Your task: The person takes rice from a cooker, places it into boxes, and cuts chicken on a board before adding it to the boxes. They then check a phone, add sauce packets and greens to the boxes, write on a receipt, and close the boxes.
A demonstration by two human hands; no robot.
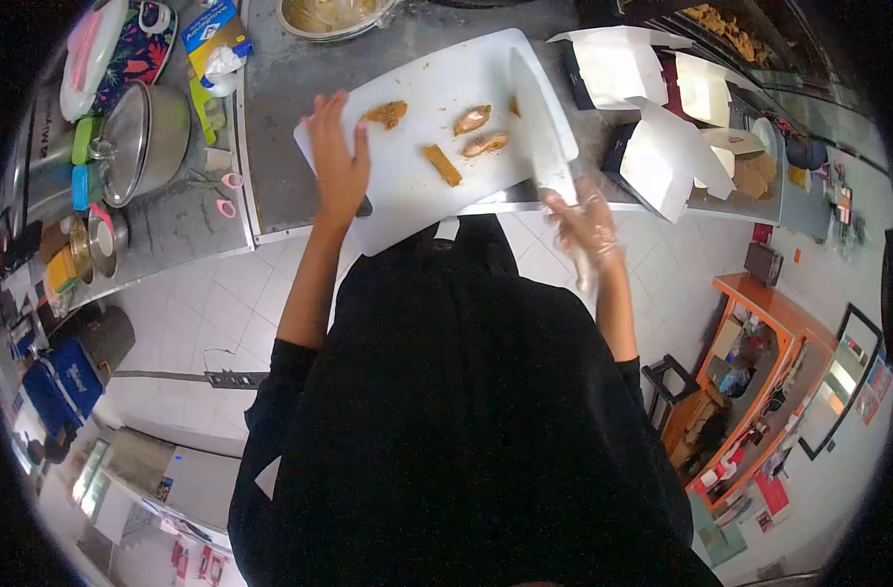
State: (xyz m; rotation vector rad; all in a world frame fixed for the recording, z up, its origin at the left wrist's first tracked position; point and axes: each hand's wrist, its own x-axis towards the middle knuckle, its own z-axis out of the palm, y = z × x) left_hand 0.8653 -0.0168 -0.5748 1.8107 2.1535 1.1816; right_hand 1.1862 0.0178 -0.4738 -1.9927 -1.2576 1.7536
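Head view, and nearest the body it's the white cutting board (407, 191), set askew, one corner jutting past the counter (275, 147) edge, perhaps to bring the work within easy reach! Right hand (585, 223) next, blurred under what looks like a clear plastic glove, fingers wrapped round the handle of a big knife (536, 122). That blade slants away over the board's right side, a grip that seems to leave the edge free of the fingers. Across to the left hand (337, 161), fingers extended, gripping nothing, laid along the board's left side, most likely to steady it. Between them, out on the board, the browned meat pieces (442, 165), spaced apart; two show pale faces. Off to the right, open white boxes (667, 157) stand close by, lids up, presumably for easy filling. And farthest out, beyond the board, a round bowl (305, 29) with a smeared inside, well clear of the blade!
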